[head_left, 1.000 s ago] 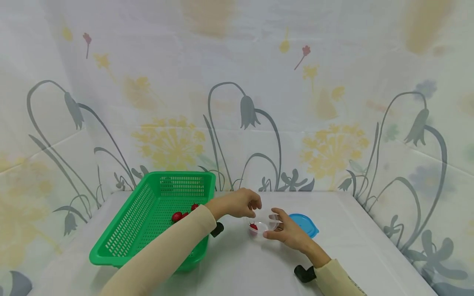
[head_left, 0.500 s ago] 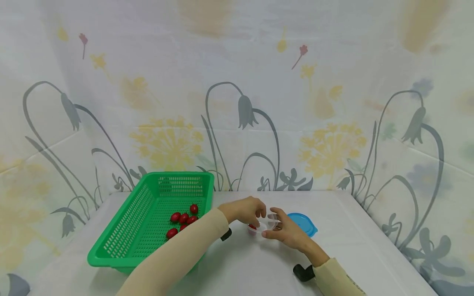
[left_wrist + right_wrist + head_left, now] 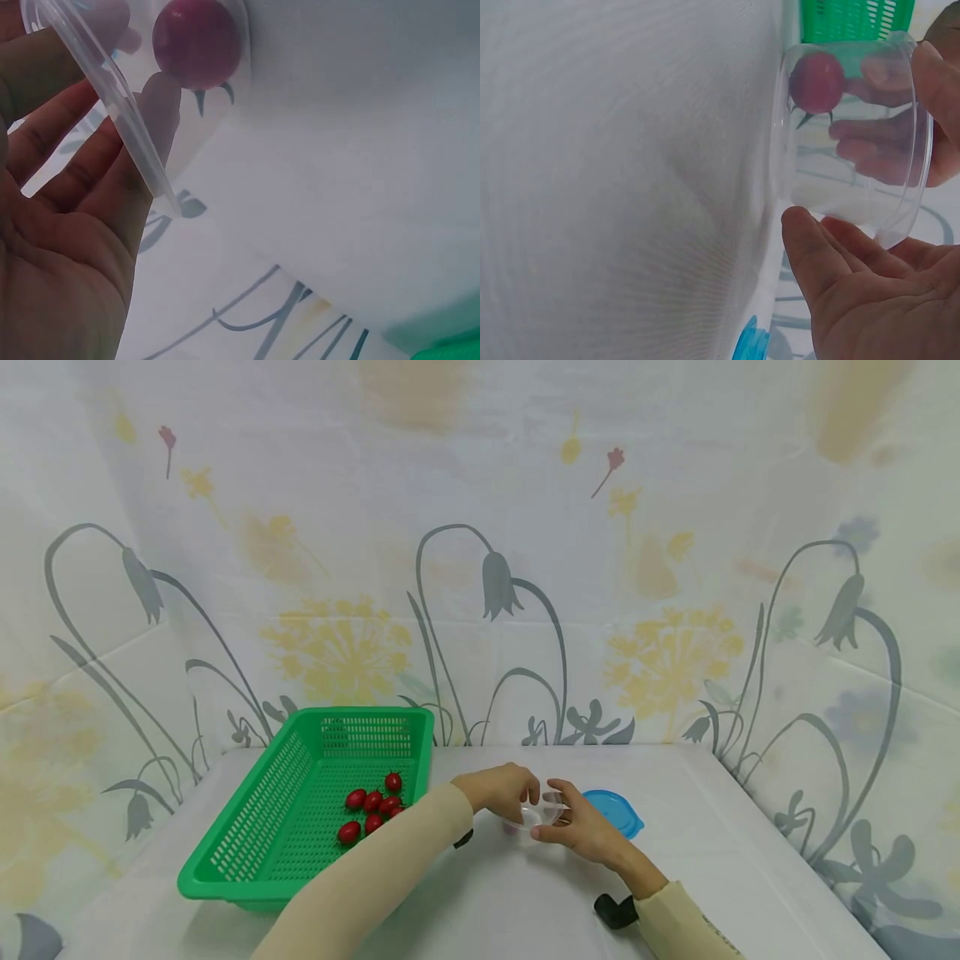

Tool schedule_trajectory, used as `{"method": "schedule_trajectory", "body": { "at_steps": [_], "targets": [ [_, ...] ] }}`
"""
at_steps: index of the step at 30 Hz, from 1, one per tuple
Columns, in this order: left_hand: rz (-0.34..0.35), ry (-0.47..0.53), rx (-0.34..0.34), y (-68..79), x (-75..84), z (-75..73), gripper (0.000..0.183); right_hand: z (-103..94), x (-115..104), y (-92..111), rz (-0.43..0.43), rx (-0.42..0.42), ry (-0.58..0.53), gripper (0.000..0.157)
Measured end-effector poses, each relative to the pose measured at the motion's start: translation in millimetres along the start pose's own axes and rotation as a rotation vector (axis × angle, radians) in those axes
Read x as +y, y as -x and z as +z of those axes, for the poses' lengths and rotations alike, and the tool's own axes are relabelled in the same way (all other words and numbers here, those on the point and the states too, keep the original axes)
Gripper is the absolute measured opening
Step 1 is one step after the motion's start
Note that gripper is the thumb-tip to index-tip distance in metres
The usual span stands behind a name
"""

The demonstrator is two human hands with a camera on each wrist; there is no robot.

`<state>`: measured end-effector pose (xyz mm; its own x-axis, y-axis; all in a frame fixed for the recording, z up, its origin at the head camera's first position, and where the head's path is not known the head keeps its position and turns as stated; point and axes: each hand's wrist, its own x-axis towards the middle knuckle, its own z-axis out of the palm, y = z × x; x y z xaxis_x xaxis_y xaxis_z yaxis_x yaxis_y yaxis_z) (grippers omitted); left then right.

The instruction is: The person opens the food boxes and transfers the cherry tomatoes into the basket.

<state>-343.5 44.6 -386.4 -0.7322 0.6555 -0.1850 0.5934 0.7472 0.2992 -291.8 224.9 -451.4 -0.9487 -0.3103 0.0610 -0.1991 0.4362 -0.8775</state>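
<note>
A small clear plastic tub (image 3: 542, 814) stands on the table, one cherry tomato (image 3: 817, 82) low inside it. My right hand (image 3: 588, 831) grips the tub from the right side, thumb in front and fingers behind. From the left, my left hand (image 3: 504, 787) reaches over the rim with its fingers down in the tub. Through the clear wall in the right wrist view, the left fingertips (image 3: 866, 146) show inside, close to the tomato and not wrapped round it. The left wrist view shows the tomato (image 3: 196, 43) right beside a fingertip.
A green slotted basket (image 3: 281, 793) stands on the left with several cherry tomatoes (image 3: 372, 802) in it, partly behind the left sleeve. A blue lid (image 3: 613, 812) lies just beyond the right hand. A patterned cloth (image 3: 480, 610) hangs behind the white table.
My left hand has come down from above the tub, its fingers now inside near the tomato. The left forearm shifted right, uncovering more tomatoes in the basket. The right hand keeps its hold.
</note>
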Motion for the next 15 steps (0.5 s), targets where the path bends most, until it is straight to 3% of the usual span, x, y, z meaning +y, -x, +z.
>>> {"method": "schedule_trajectory", "body": {
  "at_steps": [15],
  "targets": [
    [-0.004,-0.028,0.002,-1.0,0.7,-1.4,0.028,-0.9,1.9,-1.1,-0.007,-0.004,-0.02,0.091]
  ]
}}
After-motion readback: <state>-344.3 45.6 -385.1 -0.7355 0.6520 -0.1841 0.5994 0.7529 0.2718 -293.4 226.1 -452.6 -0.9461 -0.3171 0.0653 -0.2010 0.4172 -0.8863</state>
